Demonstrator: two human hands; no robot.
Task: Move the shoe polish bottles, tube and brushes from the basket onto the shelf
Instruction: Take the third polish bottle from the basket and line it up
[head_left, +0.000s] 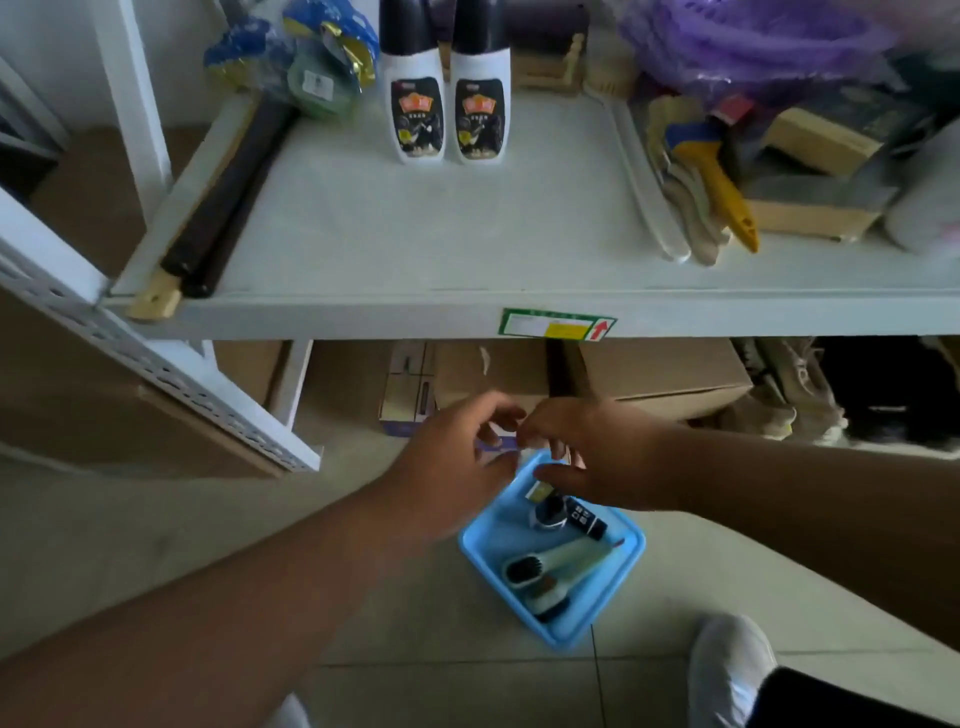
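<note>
Two white shoe polish bottles (418, 98) with black caps stand upright side by side at the back of the white shelf (415, 234). A blue basket (613, 597) sits on the tiled floor below. Inside it lie a black tube (587, 519), a small dark round item and two brushes (550, 566) with pale green handles. My left hand (452, 467) and my right hand (597, 457) meet just above the basket's far end, fingers curled. Something small and purple-white shows between their fingertips, too blurred to name.
A long dark roll (223, 208) lies along the shelf's left edge. Brushes with a yellow handle (722, 192), boxes and a purple bag crowd the shelf's right side. Cardboard boxes (660, 374) stand under the shelf. My white shoe (727, 670) is beside the basket.
</note>
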